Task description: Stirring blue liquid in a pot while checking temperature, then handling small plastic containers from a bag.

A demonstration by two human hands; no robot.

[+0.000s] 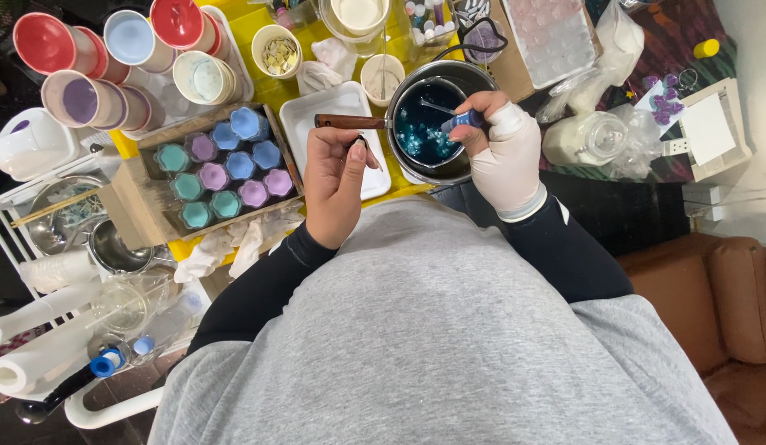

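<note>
Left hand (337, 177) grips pan handle (350, 122); gloved right hand (505, 152) tilts small bottle (463, 120).

The left hand (337, 177) covers part of the saucepan's wooden handle (350, 122).

A shallow brown cardboard box (127, 194) of pastel moulds sits left of the hands.

Pot (461, 78) hemmed by cups (382, 80) behind, mold box (222, 169) left, white tray (329, 115) btwn offers open room
</note>
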